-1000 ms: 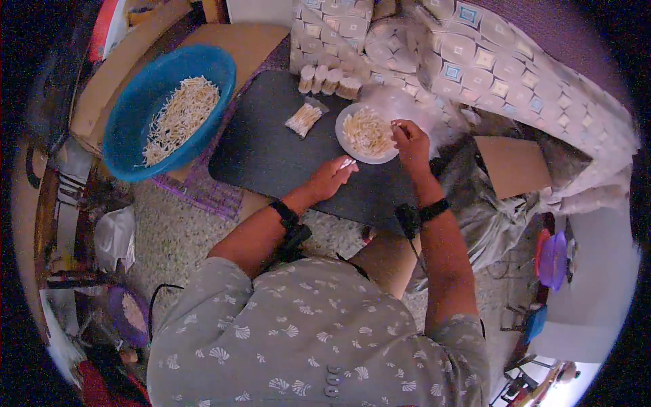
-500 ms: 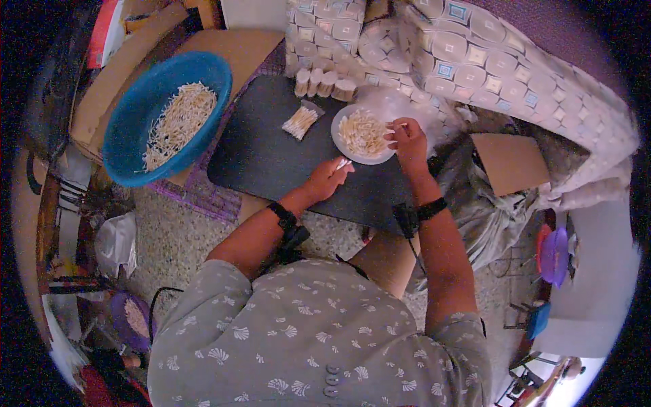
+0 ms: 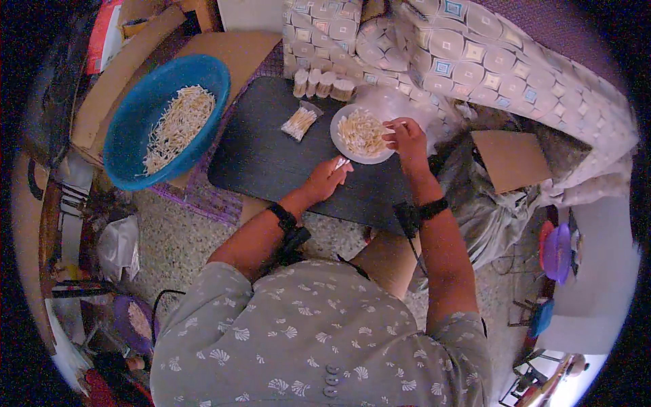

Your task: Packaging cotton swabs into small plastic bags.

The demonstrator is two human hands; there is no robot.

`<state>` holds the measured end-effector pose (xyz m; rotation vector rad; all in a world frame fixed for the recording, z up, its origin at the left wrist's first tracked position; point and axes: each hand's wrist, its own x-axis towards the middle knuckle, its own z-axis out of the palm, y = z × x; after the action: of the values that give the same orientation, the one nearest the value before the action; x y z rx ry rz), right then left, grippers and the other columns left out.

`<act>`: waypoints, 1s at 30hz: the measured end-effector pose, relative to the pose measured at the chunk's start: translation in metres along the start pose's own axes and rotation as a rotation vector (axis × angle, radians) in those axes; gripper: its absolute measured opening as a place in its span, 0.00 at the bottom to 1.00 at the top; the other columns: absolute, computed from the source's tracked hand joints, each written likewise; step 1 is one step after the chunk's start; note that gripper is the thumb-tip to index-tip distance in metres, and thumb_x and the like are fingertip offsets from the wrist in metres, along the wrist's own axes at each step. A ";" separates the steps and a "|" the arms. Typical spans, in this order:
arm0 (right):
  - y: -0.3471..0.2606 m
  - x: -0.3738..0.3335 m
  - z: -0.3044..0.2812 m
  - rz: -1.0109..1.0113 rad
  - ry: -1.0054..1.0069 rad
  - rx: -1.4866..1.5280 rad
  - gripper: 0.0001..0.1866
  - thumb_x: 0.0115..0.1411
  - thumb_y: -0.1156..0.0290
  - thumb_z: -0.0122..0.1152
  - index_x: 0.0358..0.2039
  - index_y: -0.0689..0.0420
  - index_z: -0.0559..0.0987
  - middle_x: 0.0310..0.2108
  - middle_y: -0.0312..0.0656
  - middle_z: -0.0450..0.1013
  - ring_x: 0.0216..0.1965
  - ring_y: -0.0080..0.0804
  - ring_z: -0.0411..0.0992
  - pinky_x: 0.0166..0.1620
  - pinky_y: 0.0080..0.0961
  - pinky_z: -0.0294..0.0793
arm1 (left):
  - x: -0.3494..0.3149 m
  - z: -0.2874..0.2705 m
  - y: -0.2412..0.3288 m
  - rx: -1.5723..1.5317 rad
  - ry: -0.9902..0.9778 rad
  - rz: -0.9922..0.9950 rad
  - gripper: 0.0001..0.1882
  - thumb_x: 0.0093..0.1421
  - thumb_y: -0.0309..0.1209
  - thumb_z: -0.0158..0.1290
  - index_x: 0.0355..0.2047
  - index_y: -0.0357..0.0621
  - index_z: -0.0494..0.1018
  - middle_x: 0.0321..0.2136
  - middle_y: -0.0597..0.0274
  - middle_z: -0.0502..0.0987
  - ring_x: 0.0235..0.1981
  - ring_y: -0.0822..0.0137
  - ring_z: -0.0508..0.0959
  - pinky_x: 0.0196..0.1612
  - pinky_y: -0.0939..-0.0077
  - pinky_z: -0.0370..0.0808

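Note:
A white bowl (image 3: pixel 369 160) heaped with loose cotton swabs (image 3: pixel 361 131) stands on the dark board (image 3: pixel 251 149). My left hand (image 3: pixel 327 178) is closed round a few cotton swabs, their white tips showing at the fingers just below the bowl. Over the bowl's right rim is my right hand (image 3: pixel 408 139), fingers bent and pinched together; whatever lies between them is too small to make out. A clear packet of cotton swabs (image 3: pixel 299 123) lies left of the bowl. Several bundles of swabs (image 3: pixel 324 85) stand in a row at the board's far edge.
A large blue basin (image 3: pixel 122 139) with many loose swabs stands to the left on cardboard. Behind the board is a patterned cushioned seat (image 3: pixel 468 57), with clear plastic near the bowl. A cardboard piece (image 3: pixel 512 161) rests on grey cloth at the right.
The view has shifted slightly. My right hand stays at the bowl's right rim with its fingers moved a little; my left hand still holds the swabs in about the same place.

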<state>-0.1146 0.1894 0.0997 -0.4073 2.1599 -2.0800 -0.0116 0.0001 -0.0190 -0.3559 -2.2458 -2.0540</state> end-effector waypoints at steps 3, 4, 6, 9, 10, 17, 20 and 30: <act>0.003 -0.002 -0.008 -0.010 0.024 0.024 0.07 0.64 0.68 0.49 0.37 0.57 0.72 0.36 0.41 0.76 0.28 0.27 0.75 0.28 0.20 0.74 | 0.002 0.002 0.016 -0.002 -0.020 -0.038 0.12 0.64 0.34 0.42 0.39 0.40 0.70 0.21 0.66 0.69 0.24 0.74 0.68 0.29 0.76 0.68; 0.004 -0.008 -0.005 -0.017 -0.009 0.016 0.07 0.64 0.68 0.49 0.36 0.58 0.73 0.35 0.41 0.76 0.28 0.26 0.75 0.28 0.20 0.74 | -0.001 0.000 0.020 0.020 -0.029 -0.064 0.12 0.64 0.34 0.43 0.39 0.40 0.71 0.22 0.67 0.69 0.24 0.75 0.68 0.29 0.76 0.67; 0.006 -0.020 -0.001 -0.021 -0.038 0.011 0.07 0.64 0.68 0.49 0.36 0.58 0.73 0.34 0.40 0.76 0.27 0.26 0.75 0.29 0.21 0.74 | 0.000 0.001 0.026 0.049 -0.007 -0.091 0.11 0.63 0.34 0.45 0.39 0.41 0.71 0.23 0.67 0.70 0.25 0.75 0.69 0.30 0.76 0.68; 0.016 -0.048 0.007 -0.007 -0.004 -0.084 0.08 0.63 0.69 0.50 0.36 0.59 0.74 0.30 0.39 0.76 0.26 0.25 0.74 0.30 0.21 0.74 | -0.001 0.007 0.031 0.096 0.064 -0.051 0.10 0.62 0.35 0.49 0.38 0.41 0.72 0.26 0.67 0.72 0.28 0.76 0.70 0.33 0.76 0.69; 0.022 -0.058 0.009 0.011 -0.009 -0.071 0.08 0.63 0.69 0.51 0.35 0.59 0.75 0.29 0.39 0.75 0.26 0.24 0.74 0.30 0.21 0.74 | -0.001 0.008 0.030 0.109 0.118 0.028 0.10 0.61 0.35 0.51 0.38 0.42 0.72 0.27 0.67 0.73 0.29 0.75 0.71 0.34 0.76 0.70; 0.045 -0.101 0.022 0.061 0.036 0.032 0.08 0.62 0.69 0.52 0.36 0.59 0.75 0.30 0.37 0.75 0.26 0.22 0.73 0.30 0.20 0.74 | 0.000 0.003 0.018 0.107 -0.019 -0.063 0.11 0.58 0.35 0.54 0.36 0.41 0.73 0.28 0.63 0.76 0.30 0.74 0.73 0.35 0.75 0.71; 0.050 -0.107 0.023 0.094 0.039 0.087 0.07 0.62 0.70 0.52 0.37 0.58 0.75 0.32 0.36 0.75 0.27 0.21 0.73 0.31 0.20 0.74 | 0.000 0.004 0.024 0.205 -0.069 -0.081 0.10 0.58 0.35 0.54 0.34 0.41 0.73 0.28 0.62 0.76 0.30 0.73 0.73 0.35 0.74 0.71; 0.065 -0.113 0.029 0.110 0.056 0.117 0.08 0.61 0.68 0.54 0.38 0.58 0.75 0.30 0.36 0.74 0.27 0.20 0.72 0.30 0.19 0.73 | 0.001 0.003 0.023 0.312 -0.080 -0.019 0.10 0.62 0.35 0.49 0.35 0.40 0.71 0.29 0.61 0.75 0.32 0.69 0.74 0.38 0.72 0.71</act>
<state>-0.0060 0.1934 0.0225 -0.2158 2.0266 -2.1675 -0.0071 0.0050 0.0036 -0.3979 -2.5722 -1.6843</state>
